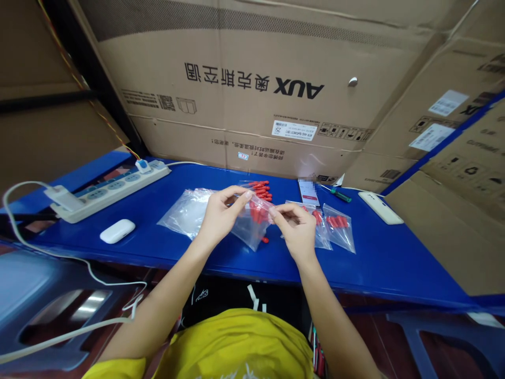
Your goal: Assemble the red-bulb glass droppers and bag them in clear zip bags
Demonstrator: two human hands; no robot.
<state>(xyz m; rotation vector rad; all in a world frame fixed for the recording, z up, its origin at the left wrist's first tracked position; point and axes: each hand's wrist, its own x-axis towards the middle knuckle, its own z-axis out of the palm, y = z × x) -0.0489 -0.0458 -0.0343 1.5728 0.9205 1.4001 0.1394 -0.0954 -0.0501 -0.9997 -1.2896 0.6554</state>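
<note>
A clear plastic zip bag (248, 230) with red-handled pieces inside hangs between my two hands. My left hand (225, 209) pinches one top corner of it, and my right hand (292, 225) pinches the other end of the top edge. Behind the bag lies a pile of loose red-handled pieces (261, 187), their thin shafts pointing left. One red tip (265, 240) shows by the bag's lower edge. To the left, a stack of clear bags (187, 213) lies flat. Right of my right hand rests a filled bag (338, 222) with red pieces, overlapping others partly hidden by that hand.
A phone with a lit screen (309, 192) and a green-handled screwdriver (340, 195) lie at the back. A white phone (379, 206) is at right. On the left are a white earbud case (117, 231) and a power strip (114, 189). A large cardboard box (244, 126) walls the back.
</note>
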